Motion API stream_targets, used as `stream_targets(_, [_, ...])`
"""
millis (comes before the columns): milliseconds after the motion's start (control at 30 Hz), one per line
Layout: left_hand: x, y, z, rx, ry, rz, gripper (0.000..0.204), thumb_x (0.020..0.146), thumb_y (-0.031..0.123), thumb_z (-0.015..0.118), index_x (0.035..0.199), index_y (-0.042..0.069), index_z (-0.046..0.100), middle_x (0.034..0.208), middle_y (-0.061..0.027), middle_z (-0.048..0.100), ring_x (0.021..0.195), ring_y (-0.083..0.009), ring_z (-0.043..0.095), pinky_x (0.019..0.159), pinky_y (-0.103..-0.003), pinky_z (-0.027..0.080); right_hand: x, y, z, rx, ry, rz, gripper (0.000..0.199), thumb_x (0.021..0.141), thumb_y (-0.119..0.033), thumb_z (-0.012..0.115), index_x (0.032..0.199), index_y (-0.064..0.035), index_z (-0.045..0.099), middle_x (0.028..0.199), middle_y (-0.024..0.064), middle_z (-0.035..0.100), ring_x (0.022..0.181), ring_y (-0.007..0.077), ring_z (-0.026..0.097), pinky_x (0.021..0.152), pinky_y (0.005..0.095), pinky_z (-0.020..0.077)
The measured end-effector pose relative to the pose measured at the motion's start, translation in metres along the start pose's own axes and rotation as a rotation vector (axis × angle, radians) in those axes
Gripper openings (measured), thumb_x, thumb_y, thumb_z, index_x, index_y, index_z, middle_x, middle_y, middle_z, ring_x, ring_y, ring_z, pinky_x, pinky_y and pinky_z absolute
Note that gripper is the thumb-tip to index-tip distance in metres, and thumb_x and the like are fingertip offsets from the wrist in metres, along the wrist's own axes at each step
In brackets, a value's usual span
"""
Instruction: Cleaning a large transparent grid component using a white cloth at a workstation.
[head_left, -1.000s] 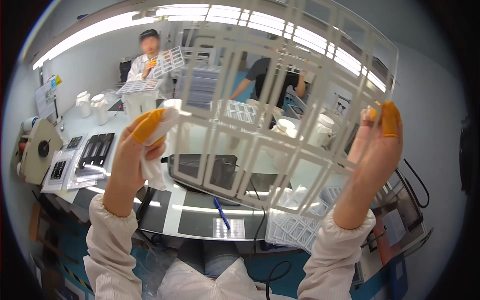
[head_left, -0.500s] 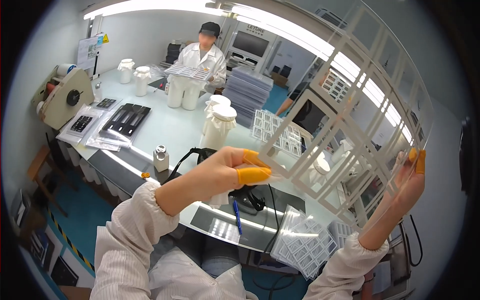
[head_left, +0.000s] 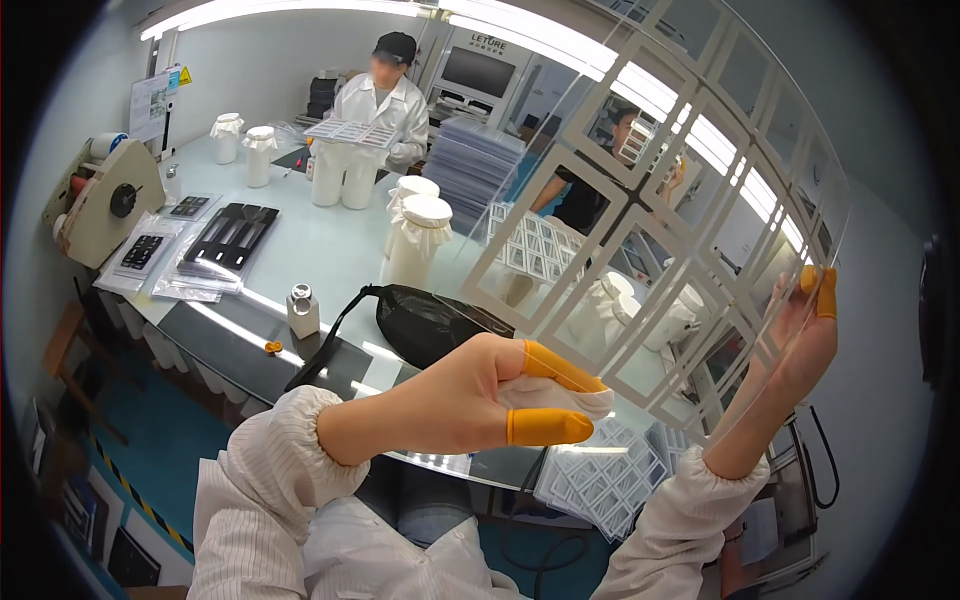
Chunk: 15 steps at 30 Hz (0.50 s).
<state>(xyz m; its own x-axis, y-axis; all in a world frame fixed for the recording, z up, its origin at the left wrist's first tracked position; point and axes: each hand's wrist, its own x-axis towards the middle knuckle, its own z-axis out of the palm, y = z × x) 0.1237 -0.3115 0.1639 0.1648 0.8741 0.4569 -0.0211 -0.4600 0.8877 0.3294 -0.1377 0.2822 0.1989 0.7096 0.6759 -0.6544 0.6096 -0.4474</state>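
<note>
A large clear sheet patterned with pale rectangular frames [head_left: 668, 287] stands tilted in the air on the right. My right hand [head_left: 806, 345], with orange finger cots, grips its right edge; some of those fingers show only through the sheet. Just below the sheet's lower-left edge is my left hand [head_left: 455, 395], its cot-covered thumb and index finger spread. A folded white cloth [head_left: 568, 396] lies between them, tucked into the hand. The remaining left fingers are hidden.
Cloth-topped white jars [head_left: 427, 225], a black pouch [head_left: 410, 322] and a metal-topped bottle [head_left: 303, 310] stand on the glass table [head_left: 320, 250]. More framed sheets [head_left: 605, 478] lie at the near edge. Across the table a co-worker [head_left: 385, 105] handles a similar sheet. Another person shows through my sheet.
My left hand has moved right and slightly down, off the sheet's lower-left corner, and its thumb and index finger have parted, revealing the cloth. The sheet appears slightly farther left.
</note>
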Motion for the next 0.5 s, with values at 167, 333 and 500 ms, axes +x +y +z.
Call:
stream_targets(167, [-0.001,-0.006,0.005,0.025,0.128,0.166,0.04,0.078,0.016,0.065,0.111,-0.002,0.053,0.096,-0.0092,0.061,0.083,-0.0102,0.057,0.074,-0.019,0.043,-0.003,0.003,0.003,0.066,-0.065,0.018,0.014,0.083,-0.009,0.055,0.086,0.0042,0.053,0.078,0.0084,0.049,0.07,0.0142,0.047,0.073,0.0233,0.0411])
stream_targets(333, [-0.003,-0.019,-0.009,-0.327,0.207,0.039,0.04,0.078,0.014,0.065,0.111,-0.003,0.051,0.096,-0.0084,0.06,0.082,-0.0097,0.057,0.073,-0.02,0.043,-0.004,0.009,0.002,0.06,-0.045,-0.017,0.011,0.083,-0.006,0.052,0.084,0.0056,0.053,0.076,0.0091,0.049,0.07,0.0147,0.047,0.072,0.0235,0.0408])
stream_targets(500, [-0.012,-0.024,0.0,-0.122,0.216,0.119,0.053,0.074,0.015,0.07,0.117,-0.003,0.046,0.101,-0.0078,0.057,0.083,-0.0088,0.055,0.073,-0.02,0.043,-0.002,0.011,0.005,0.063,-0.037,-0.021,0.011,0.083,-0.003,0.048,0.084,0.0072,0.053,0.077,0.0099,0.05,0.069,0.0151,0.047,0.072,0.0238,0.0407])
